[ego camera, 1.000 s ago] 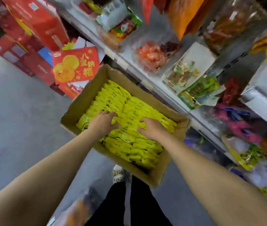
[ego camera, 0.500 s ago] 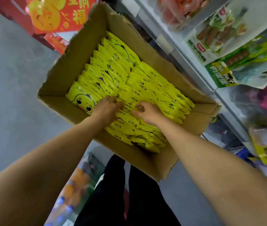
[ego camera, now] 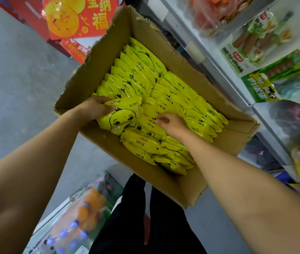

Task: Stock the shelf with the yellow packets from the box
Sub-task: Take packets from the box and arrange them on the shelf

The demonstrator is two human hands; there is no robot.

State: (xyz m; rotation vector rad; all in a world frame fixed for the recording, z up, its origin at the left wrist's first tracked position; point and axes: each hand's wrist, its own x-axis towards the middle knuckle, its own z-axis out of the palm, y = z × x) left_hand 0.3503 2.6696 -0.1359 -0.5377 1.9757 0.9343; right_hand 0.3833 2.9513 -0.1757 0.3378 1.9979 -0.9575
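1. We saw an open cardboard box (ego camera: 191, 187) on the grey floor (ego camera: 17, 88), just beside the white shelf (ego camera: 224, 70), and it was packed with rows of yellow packets (ego camera: 173, 88) standing on edge.
2. Our left hand (ego camera: 92, 109) was at the near-left corner of the box, its fingers curled round one duck-face packet (ego camera: 121, 116), which was tilted up out of the row with its printed front showing.
3. Our right hand (ego camera: 173, 125) rested on the packets in the middle of the box, fingers bent down among them; we could not tell whether it gripped any.
4. On the shelf lay bagged snacks, among them a green sausage bag (ego camera: 277, 79).
5. Beyond the box stood a red gift carton (ego camera: 83, 17) with gold characters.
6. Near our black trousers (ego camera: 145, 226) lay a wrapped pack of orange drink bottles (ego camera: 79, 217) with blue caps.
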